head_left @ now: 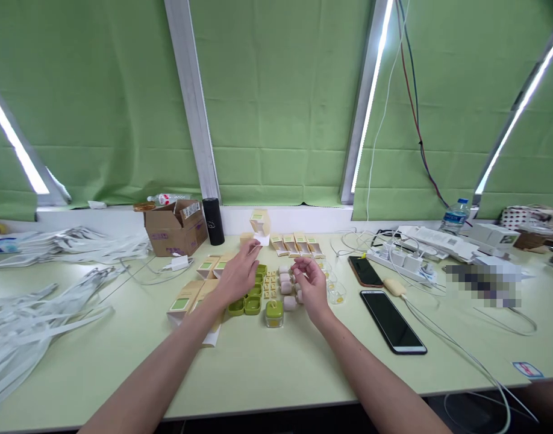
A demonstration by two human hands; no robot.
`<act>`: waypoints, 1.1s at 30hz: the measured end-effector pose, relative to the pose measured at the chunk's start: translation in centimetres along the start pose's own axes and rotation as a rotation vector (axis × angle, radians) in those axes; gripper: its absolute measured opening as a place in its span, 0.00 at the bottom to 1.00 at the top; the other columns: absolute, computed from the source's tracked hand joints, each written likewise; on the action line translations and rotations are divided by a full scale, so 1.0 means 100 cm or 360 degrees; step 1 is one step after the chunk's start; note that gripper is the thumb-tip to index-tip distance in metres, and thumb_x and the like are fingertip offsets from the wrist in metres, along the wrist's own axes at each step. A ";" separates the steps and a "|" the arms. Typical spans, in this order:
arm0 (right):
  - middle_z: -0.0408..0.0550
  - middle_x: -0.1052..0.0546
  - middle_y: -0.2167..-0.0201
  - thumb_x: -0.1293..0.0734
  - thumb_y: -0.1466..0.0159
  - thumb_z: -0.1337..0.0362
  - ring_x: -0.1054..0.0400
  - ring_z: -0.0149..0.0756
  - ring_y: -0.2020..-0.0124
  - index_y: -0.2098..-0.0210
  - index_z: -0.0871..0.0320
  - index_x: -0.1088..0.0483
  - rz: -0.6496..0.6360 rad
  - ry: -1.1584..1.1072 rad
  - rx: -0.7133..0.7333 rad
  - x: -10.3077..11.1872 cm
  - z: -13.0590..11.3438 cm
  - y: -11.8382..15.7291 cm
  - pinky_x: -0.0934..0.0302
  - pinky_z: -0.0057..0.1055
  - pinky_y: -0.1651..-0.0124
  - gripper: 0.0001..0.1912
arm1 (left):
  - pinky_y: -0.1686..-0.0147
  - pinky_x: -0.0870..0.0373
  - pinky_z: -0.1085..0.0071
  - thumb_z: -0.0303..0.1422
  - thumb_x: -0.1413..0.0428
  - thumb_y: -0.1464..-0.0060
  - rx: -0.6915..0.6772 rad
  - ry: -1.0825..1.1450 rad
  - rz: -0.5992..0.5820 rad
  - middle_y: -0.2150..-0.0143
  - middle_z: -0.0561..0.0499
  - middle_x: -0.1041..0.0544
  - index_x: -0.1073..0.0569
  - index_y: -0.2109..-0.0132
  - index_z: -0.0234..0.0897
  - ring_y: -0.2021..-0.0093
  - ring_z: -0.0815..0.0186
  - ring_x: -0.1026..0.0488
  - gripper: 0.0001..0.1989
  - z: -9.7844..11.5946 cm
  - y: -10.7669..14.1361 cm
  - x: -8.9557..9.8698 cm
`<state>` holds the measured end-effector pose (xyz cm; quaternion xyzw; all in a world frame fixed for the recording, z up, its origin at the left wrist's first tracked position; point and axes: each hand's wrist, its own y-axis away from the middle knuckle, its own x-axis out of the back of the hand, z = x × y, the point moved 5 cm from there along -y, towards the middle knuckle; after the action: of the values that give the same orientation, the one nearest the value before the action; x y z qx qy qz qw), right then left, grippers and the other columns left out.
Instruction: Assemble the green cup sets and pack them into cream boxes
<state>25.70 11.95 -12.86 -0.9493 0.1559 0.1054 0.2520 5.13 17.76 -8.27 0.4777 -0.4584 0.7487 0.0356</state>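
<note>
Head view: an open carton (259, 224) is seen at the far side of the pale green surface (258, 374), its white flap met by the fingertips of the left hand (243, 271). The left grip looks narrow, but whether the flap is pinched or only touched cannot be told. The right hand (310, 286) is held over and beside the white rounded pieces (286, 287), its thumb and fingers drawn close; whether anything small is held between them cannot be made out.

Between the hands, green square cups (252, 305), small yellow pieces (270, 286) and the white pieces are set out in groups. A green-topped clear case (274, 314) is placed nearer the person, and clear shells (337, 292) are seen just beyond the right hand.

The carton is judged to be light, thin card, stiff along its folds but easily creased; it is best taken by its side walls, with the flap left unpressed. The white pieces are probably light and smooth, and are best pinched across opposite sides. The clear shells may be slippery and easily scratched, so a gentle hold at the rim is advised.
</note>
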 end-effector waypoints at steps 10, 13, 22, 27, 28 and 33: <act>0.50 0.18 0.57 0.22 0.44 0.42 0.20 0.41 0.60 0.48 0.56 0.29 -0.0170 -0.0427 -0.0292 -0.011 0.010 -0.010 0.24 0.40 0.55 0.34 | 0.46 0.21 0.53 0.19 0.52 0.39 -0.0693 -0.0125 0.0004 0.40 0.37 0.24 0.32 0.37 0.35 0.39 0.50 0.25 0.25 0.052 0.041 0.020; 0.50 0.17 0.57 0.22 0.42 0.44 0.22 0.39 0.62 0.50 0.56 0.27 -0.0156 -0.0394 -0.0248 -0.010 0.009 -0.010 0.24 0.39 0.55 0.30 | 0.41 0.23 0.50 0.17 0.51 0.43 -0.0749 -0.0098 -0.0074 0.41 0.38 0.23 0.30 0.39 0.34 0.39 0.50 0.25 0.26 0.053 0.046 0.015; 0.54 0.20 0.44 0.25 0.38 0.51 0.26 0.48 0.41 0.45 0.54 0.29 -0.0259 -0.0288 -0.0012 -0.010 -0.006 -0.002 0.30 0.45 0.39 0.26 | 0.45 0.23 0.52 0.25 0.47 0.37 -0.0364 0.0298 0.0197 0.41 0.38 0.28 0.26 0.43 0.39 0.43 0.52 0.25 0.17 0.036 0.046 0.024; 0.54 0.22 0.44 0.29 0.35 0.61 0.26 0.48 0.42 0.39 0.51 0.33 -0.0368 0.0190 0.0303 -0.015 -0.019 0.010 0.30 0.48 0.39 0.25 | 0.37 0.30 0.45 0.32 0.42 0.36 -0.0089 0.0524 0.0159 0.36 0.38 0.29 0.38 0.32 0.42 0.34 0.48 0.32 0.28 0.036 0.027 0.021; 0.54 0.23 0.42 0.30 0.34 0.63 0.27 0.48 0.40 0.38 0.51 0.33 -0.0388 0.0316 0.0413 -0.015 -0.023 0.012 0.31 0.49 0.38 0.25 | 0.36 0.30 0.46 0.31 0.42 0.37 -0.0106 0.0564 0.0167 0.36 0.38 0.30 0.38 0.32 0.42 0.34 0.48 0.32 0.28 0.039 0.024 0.021; 0.55 0.27 0.36 0.38 0.32 0.71 0.34 0.48 0.32 0.37 0.50 0.35 -0.0451 0.0699 0.1159 -0.015 -0.040 0.018 0.36 0.55 0.32 0.25 | 0.38 0.29 0.48 0.25 0.44 0.39 -0.0302 0.0569 0.0369 0.39 0.39 0.30 0.33 0.37 0.43 0.36 0.50 0.31 0.24 0.051 0.019 0.023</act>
<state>24.17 8.76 -9.88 -0.8106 0.1010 -0.1960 0.5425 6.47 12.12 -7.16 0.2762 -0.5649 0.7740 0.0746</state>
